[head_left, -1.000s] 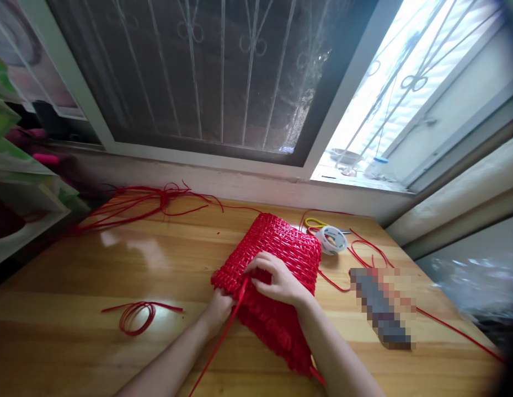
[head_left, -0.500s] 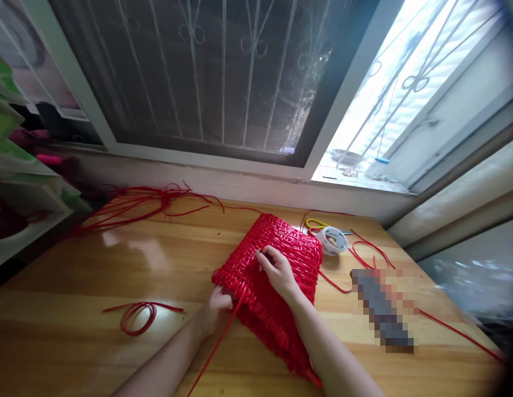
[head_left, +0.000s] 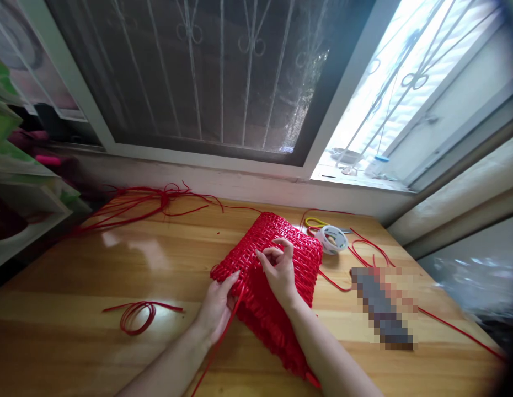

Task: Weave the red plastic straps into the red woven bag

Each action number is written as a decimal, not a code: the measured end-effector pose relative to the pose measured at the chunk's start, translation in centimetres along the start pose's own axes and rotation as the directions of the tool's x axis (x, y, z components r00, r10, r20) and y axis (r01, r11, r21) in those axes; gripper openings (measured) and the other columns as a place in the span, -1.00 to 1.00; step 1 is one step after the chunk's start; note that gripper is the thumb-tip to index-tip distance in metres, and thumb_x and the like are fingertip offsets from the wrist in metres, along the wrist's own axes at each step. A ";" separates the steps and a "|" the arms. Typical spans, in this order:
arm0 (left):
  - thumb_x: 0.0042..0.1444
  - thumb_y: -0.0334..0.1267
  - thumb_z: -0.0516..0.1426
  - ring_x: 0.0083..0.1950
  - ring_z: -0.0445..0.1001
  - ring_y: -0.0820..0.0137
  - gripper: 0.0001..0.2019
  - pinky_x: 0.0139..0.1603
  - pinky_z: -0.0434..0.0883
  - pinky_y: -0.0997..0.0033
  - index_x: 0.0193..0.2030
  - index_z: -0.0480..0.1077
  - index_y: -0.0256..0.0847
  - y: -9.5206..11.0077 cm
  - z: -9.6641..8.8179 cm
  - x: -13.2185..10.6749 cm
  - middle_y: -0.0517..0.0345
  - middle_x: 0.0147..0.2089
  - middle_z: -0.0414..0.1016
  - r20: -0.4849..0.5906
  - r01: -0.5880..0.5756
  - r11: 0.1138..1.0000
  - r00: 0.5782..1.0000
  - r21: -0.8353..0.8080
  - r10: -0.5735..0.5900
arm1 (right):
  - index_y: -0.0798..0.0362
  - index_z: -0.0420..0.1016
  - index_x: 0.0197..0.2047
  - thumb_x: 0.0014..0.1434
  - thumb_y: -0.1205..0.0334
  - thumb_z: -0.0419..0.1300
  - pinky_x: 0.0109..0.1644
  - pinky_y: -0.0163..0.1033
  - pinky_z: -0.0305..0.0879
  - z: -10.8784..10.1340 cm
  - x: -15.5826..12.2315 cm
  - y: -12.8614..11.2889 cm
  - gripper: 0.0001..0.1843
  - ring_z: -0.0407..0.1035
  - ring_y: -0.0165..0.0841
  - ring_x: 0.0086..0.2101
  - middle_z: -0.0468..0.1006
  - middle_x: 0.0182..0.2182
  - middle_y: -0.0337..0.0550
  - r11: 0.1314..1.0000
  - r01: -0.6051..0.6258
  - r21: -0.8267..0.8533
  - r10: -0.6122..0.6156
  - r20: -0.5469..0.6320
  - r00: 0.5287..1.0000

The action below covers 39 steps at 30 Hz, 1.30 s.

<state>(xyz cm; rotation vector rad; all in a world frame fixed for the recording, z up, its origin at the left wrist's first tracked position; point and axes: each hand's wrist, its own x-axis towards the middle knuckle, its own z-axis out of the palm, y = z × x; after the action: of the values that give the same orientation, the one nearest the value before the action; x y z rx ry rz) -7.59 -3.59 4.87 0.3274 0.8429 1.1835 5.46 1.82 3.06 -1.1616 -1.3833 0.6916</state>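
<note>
A red woven basket (head_left: 267, 234) lies tilted on the wooden table, its opening towards me and to the lower right. At its left corner, my left hand (head_left: 216, 310) grips the woven edge, thumb on top and the other fingers mostly hidden beneath. A loose red strand (head_left: 217, 346) runs from that edge past my left wrist towards me. My right hand (head_left: 280, 274) is over the upper weave, thumb and fingers parted, with nothing visible between them. Its fingertips are close to the weave; whether they touch it I cannot tell.
A tape roll (head_left: 331, 240) and yellow-handled scissors (head_left: 316, 223) lie behind the basket on the right. A coiled red strand (head_left: 136, 318) is on the left, and tangled red strands (head_left: 163, 197) lie at the back. A blurred-out dark object (head_left: 383, 311) rests on the right.
My left hand has come out from under the basket's edge, and its thumb now lies on top. My right fingers have spread apart from a pinch.
</note>
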 end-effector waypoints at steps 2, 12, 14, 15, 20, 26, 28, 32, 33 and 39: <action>-0.06 -0.37 0.15 -0.42 0.48 0.45 -0.87 -0.31 0.40 0.51 -0.32 0.44 -0.30 0.0 0.0 0.0 0.14 -0.42 0.54 -0.029 0.028 0.999 0.999 -0.044 -0.030 | -0.02 0.23 -0.19 0.06 0.28 0.10 -0.36 -0.33 0.25 -0.3 0.1 -0.2 -0.79 0.29 -0.45 -0.48 0.42 -0.47 -0.30 0.985 0.098 -0.144 -0.088 0.071 0.994; -0.07 -0.48 0.09 -0.52 0.45 0.52 -0.89 -0.41 0.41 0.56 -0.52 0.43 -0.32 -0.6 -0.9 1.0 0.18 -0.54 0.52 -0.040 0.119 0.984 0.991 -0.132 -0.126 | -0.08 0.48 -0.21 0.04 0.36 0.10 -0.13 -0.12 0.29 -1.4 1.1 -1.5 -0.74 0.20 -0.23 -0.14 0.40 -0.18 -0.10 0.678 0.430 -0.597 -0.383 0.213 0.899; -0.07 -0.47 0.10 -0.45 0.48 0.46 -0.90 -0.35 0.42 0.51 -0.45 0.45 -0.33 -0.7 -1.1 1.1 0.14 -0.48 0.54 -0.023 0.122 0.987 0.992 -0.104 -0.125 | -0.10 0.50 -0.24 0.04 0.34 0.12 -0.07 -0.08 0.27 -1.4 1.3 -1.7 -0.77 0.16 -0.20 -0.07 0.36 -0.12 -0.09 0.649 0.433 -0.626 -0.440 0.155 0.885; -0.07 -0.45 0.10 -0.41 0.49 0.43 -0.90 -0.31 0.42 0.48 -0.42 0.45 -0.33 -0.7 -1.2 1.2 0.12 -0.44 0.55 -0.014 0.121 0.988 0.992 -0.091 -0.123 | -0.11 0.49 -0.22 0.05 0.35 0.11 -0.05 -0.07 0.26 -1.4 1.3 -1.9 -0.75 0.16 -0.22 -0.06 0.37 -0.11 -0.11 0.654 0.449 -0.609 -0.461 0.149 0.875; -0.05 -0.40 0.11 -0.26 0.50 0.34 -0.85 -0.16 0.39 0.39 -0.31 0.46 -0.33 -0.8 -1.3 1.0 0.08 -0.31 0.56 0.064 0.107 0.993 0.993 -0.055 -0.104 | -0.06 0.45 -0.17 0.08 0.41 0.08 -0.05 -0.17 0.29 -1.8 0.7 -2.8 -0.73 0.33 -0.36 -0.19 0.51 -0.27 -0.22 0.787 0.490 -0.375 -0.456 0.182 0.871; -0.03 -0.37 0.10 -0.16 0.48 0.28 -0.81 -0.07 0.35 0.34 -0.26 0.46 -0.32 -0.8 -1.0 0.7 0.06 -0.24 0.55 0.088 0.101 0.994 0.991 -0.049 -0.096 | -0.03 0.47 -0.24 0.07 0.37 0.09 -0.21 -0.29 0.38 -2.1 -1.3 -2.9 -0.79 0.43 -0.41 -0.31 0.55 -0.33 -0.25 0.970 0.199 -0.139 -0.177 0.156 0.972; -0.03 -0.37 0.10 -0.13 0.46 0.28 -0.80 -0.06 0.34 0.34 -0.23 0.46 -0.31 -0.9 -0.9 0.6 0.07 -0.20 0.54 0.101 0.096 0.994 0.991 -0.056 -0.090 | -0.03 0.48 -0.25 0.06 0.37 0.11 -0.20 -0.29 0.39 -2.0 -1.7 -2.6 -0.80 0.43 -0.40 -0.31 0.55 -0.33 -0.24 0.973 0.183 -0.140 -0.159 0.165 0.973; -0.02 -0.36 0.09 -0.13 0.46 0.29 -0.76 -0.06 0.34 0.33 -0.17 0.44 -0.27 -1.0 -0.9 0.5 0.09 -0.17 0.53 0.125 0.104 0.993 0.988 -0.057 -0.096 | -0.03 0.48 -0.26 0.06 0.37 0.10 -0.16 -0.24 0.38 -1.9 -2.0 -2.2 -0.80 0.43 -0.37 -0.29 0.55 -0.32 -0.21 0.945 0.265 -0.193 -0.236 0.161 0.958; -0.01 -0.36 0.09 -0.13 0.47 0.29 -0.75 -0.07 0.34 0.33 -0.16 0.43 -0.27 -1.0 -1.0 0.5 0.10 -0.17 0.53 0.129 0.103 0.993 0.987 -0.058 -0.094 | -0.03 0.48 -0.26 0.06 0.37 0.09 -0.16 -0.22 0.38 -1.9 -2.0 -2.1 -0.80 0.43 -0.37 -0.29 0.55 -0.32 -0.20 0.939 0.279 -0.203 -0.249 0.162 0.955; -0.04 -0.35 0.12 -0.16 0.48 0.27 -0.73 -0.07 0.34 0.30 -0.15 0.43 -0.27 -1.0 -1.0 0.5 0.10 -0.23 0.55 0.121 0.099 0.993 0.988 -0.058 -0.091 | -0.02 0.48 -0.27 0.07 0.37 0.09 -0.20 -0.23 0.40 -1.9 -2.1 -2.3 -0.81 0.44 -0.37 -0.31 0.55 -0.34 -0.19 0.923 0.312 -0.224 -0.275 0.183 0.944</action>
<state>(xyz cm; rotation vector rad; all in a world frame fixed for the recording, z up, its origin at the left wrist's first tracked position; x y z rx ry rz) -7.56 -3.70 3.30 0.2986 0.7084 1.0895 6.46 -1.30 4.71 -1.0784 -1.7689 0.4008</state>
